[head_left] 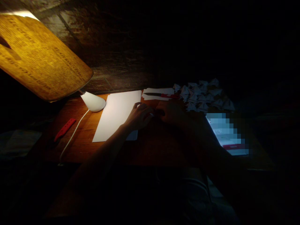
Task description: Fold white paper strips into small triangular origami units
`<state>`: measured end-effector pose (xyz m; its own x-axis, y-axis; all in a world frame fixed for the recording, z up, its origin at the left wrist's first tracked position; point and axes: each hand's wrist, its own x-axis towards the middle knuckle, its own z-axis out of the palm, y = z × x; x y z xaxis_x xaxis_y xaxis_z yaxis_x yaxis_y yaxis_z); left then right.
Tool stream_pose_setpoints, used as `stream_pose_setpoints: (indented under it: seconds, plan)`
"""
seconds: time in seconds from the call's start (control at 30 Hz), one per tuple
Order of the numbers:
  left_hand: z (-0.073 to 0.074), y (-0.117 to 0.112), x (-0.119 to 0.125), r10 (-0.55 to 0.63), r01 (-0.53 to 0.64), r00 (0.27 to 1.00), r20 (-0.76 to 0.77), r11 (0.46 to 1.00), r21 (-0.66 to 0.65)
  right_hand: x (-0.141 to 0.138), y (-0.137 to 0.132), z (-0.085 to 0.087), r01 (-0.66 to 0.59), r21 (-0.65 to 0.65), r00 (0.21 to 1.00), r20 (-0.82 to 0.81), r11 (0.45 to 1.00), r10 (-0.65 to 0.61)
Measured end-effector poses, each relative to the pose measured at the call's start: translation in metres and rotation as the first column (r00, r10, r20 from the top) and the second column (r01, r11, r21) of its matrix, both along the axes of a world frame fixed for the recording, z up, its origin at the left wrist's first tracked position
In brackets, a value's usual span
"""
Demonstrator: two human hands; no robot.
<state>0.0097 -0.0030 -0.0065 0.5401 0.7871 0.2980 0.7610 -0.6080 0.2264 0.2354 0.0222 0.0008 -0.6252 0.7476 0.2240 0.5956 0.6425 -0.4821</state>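
Observation:
Over the middle of the wooden table, my left hand [140, 116] is closed, its fingers pinching a small white piece of paper [152, 114]. Close against it, my right hand [167, 112] is curled around the same paper from the other side, mostly in shadow. Most of the paper is hidden by my fingers. Beneath my left hand and wrist lies a stack of white paper sheets [117, 114]. Behind my hands, a knife [153, 94] with a red handle rests on smaller cut pieces of paper [146, 98].
Many folded paper pieces [199, 95] are heaped at the back right. Nearer on that side lies a device with a lit screen [225, 137]. A lamp [93, 102] with a cardboard shade [44, 59] stands left, its white cord [73, 134] beside a red perforated object [65, 128].

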Motion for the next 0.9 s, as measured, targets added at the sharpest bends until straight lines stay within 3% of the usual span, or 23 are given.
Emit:
stream_pose_setpoints:
  seconds: [0.2, 0.37, 0.47, 0.6, 0.73, 0.9]
  plan:
    - [-0.006, 0.009, -0.003, 0.036, -0.035, 0.995, 0.095, 0.999, -0.013, -0.002, -0.002, 0.004, 0.046, 0.012, 0.998, -0.035, 0.999, -0.045]
    - [-0.006, 0.007, -0.001, 0.095, -0.090, 0.944, 0.315, 0.995, -0.031, -0.006, -0.003, 0.005, 0.142, -0.066, 0.960, -0.235, 0.988, -0.154]
    - [-0.004, 0.003, 0.002, 0.147, -0.122, 0.863, 0.483, 0.989, -0.084, -0.008, -0.003, 0.002, 0.093, -0.201, 0.913, -0.374, 0.975, -0.164]
    - [-0.001, -0.001, 0.005, 0.185, -0.076, 0.726, 0.663, 0.979, -0.190, -0.010, -0.003, 0.001, 0.053, -0.318, 0.850, -0.483, 0.947, -0.210]
    - [-0.001, -0.003, 0.006, 0.267, -0.008, 0.610, 0.746, 0.943, -0.331, -0.012, -0.007, 0.003, 0.025, -0.359, 0.821, -0.524, 0.933, -0.224]
    - [-0.001, -0.004, 0.008, 0.302, 0.066, 0.525, 0.796, 0.918, -0.392, -0.012, -0.010, 0.005, -0.039, -0.359, 0.812, -0.555, 0.932, -0.180]
